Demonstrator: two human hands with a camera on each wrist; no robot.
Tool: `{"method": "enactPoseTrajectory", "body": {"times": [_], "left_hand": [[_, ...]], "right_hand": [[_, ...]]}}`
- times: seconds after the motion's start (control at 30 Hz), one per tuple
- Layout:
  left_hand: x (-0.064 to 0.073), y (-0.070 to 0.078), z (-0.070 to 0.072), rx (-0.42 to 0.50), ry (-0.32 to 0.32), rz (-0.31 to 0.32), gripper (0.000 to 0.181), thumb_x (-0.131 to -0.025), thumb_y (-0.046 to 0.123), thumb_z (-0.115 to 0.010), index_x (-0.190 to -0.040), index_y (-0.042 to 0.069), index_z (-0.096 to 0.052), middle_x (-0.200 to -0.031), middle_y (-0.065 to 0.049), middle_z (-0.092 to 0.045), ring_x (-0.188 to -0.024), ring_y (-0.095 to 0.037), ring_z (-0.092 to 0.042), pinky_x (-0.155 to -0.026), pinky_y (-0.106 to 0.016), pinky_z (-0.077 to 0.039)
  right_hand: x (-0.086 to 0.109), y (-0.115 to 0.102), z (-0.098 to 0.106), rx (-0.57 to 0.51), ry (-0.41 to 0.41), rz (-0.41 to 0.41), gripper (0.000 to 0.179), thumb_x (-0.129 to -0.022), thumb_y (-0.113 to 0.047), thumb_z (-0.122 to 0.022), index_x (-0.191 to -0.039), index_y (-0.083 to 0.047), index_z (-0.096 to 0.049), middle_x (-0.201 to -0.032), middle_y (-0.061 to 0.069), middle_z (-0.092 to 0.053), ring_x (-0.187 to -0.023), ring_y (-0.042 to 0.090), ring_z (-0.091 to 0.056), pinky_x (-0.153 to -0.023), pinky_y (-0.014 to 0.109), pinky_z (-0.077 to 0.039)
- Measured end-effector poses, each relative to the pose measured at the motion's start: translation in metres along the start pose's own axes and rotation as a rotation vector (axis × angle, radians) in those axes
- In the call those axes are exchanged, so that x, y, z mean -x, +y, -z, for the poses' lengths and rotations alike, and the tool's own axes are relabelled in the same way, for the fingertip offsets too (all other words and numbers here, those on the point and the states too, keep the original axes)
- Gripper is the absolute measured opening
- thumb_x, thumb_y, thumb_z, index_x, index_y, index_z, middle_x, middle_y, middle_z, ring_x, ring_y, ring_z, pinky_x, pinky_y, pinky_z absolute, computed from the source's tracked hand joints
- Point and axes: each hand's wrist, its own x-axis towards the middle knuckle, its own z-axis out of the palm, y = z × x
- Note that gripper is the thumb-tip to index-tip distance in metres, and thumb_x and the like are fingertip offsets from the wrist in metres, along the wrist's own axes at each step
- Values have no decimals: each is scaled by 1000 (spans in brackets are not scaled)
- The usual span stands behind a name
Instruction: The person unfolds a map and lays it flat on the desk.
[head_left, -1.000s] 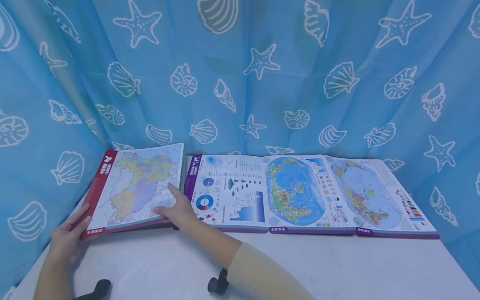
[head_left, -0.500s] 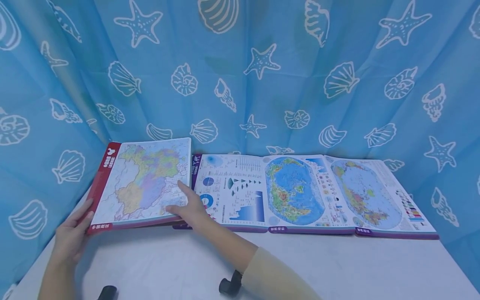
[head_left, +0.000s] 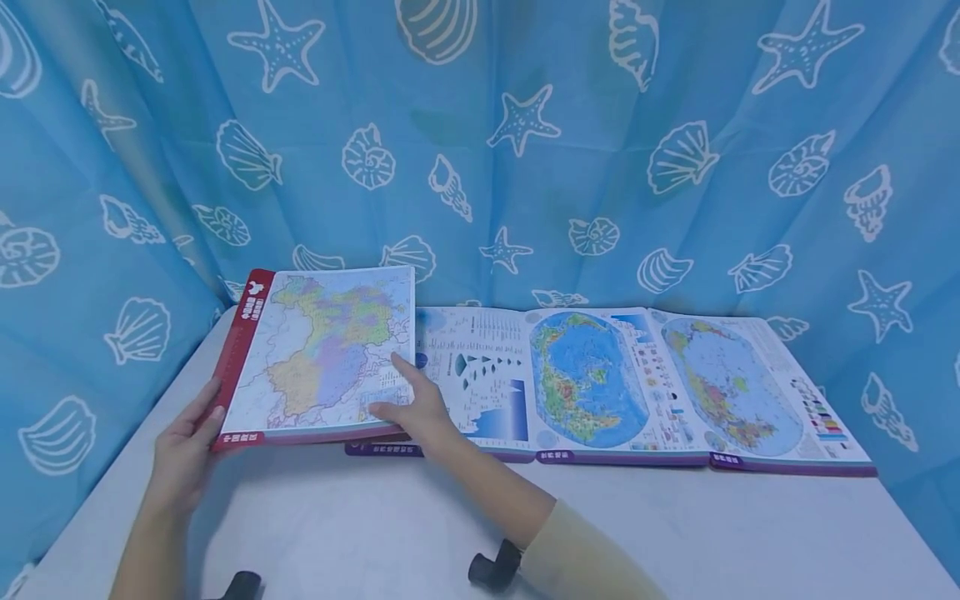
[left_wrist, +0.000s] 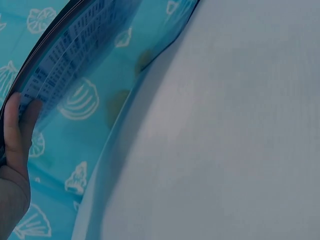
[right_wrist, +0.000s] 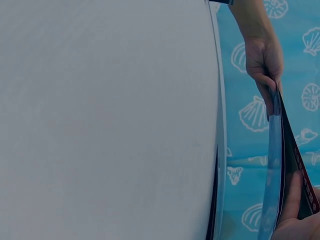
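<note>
A folded map with a red left border and a coloured country map on its face is held up at the left in the head view. My left hand grips its lower left edge, thumb on top. My right hand pinches the lower right side, thumb and a finger over the face. Its right part overlaps a purple-edged world map laid flat, hiding that map's left end. In the left wrist view my left hand holds the edge, and printed text shows. The right wrist view shows my right hand at the opposite side.
Two more world map panels continue to the right, reaching near the table's right edge. The white table runs up to a blue curtain with shells and starfish. Black wrist devices sit by both forearms.
Both hands have carried the folded map to the right and slightly up and away. It now covers more of the purple-edged map's left panel. The other panels stay put.
</note>
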Motion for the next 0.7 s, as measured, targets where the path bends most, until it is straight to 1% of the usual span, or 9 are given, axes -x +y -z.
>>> {"method": "enactPoseTrajectory", "body": {"times": [0.17, 0.3, 0.43, 0.53, 0.63, 0.7], "left_hand": [[0, 1, -19, -26, 0, 1, 70, -87, 42, -62, -146, 39, -25, -158, 0, -16, -96, 5, -57, -75, -15, -53], [-2, 1, -31, -33, -5, 9, 69, -86, 43, -62, -145, 42, -26, -158, 2, -18, -102, 3, -54, -77, -16, -53], [-7, -5, -37, -39, -17, 9, 65, -86, 44, -62, -142, 47, -29, -156, 6, -23, -107, 1, -54, -81, -18, -53], [-9, -12, -43, -46, -14, -10, 63, -87, 43, -62, -142, 47, -31, -154, 6, -27, -109, 0, -55, -81, -19, -53], [-5, -11, -55, -48, -14, -22, 62, -89, 42, -59, -143, 45, -30, -155, 5, -26, -115, -3, -53, -83, -20, -53], [1, -8, -64, -47, -15, -19, 60, -91, 41, -57, -144, 44, -28, -155, 4, -25, -119, -6, -50, -84, -19, -52]], "right_hand": [[4, -2, 17, -3, 26, 7, 77, -78, -17, -77, -144, -31, -39, -152, -5, -33, -143, 25, -23, -114, 46, -25], [8, -1, 29, -12, 44, 14, 76, -78, -17, -77, -143, -31, -40, -152, -6, -33, -143, 25, -23, -114, 47, -24], [11, 1, 42, -6, 40, 22, 76, -78, -18, -77, -143, -30, -40, -152, -6, -33, -143, 25, -22, -115, 48, -23], [14, 0, 52, 9, 28, 32, 76, -79, -19, -77, -144, -30, -40, -152, -7, -32, -144, 24, -20, -115, 48, -21], [19, -2, 61, 30, 32, 49, 76, -79, -21, -77, -144, -29, -39, -152, -7, -32, -144, 24, -19, -115, 49, -22], [21, -3, 67, 34, 39, 57, 77, -78, -21, -77, -144, -28, -39, -152, -7, -32, -144, 24, -19, -115, 49, -22]]}}
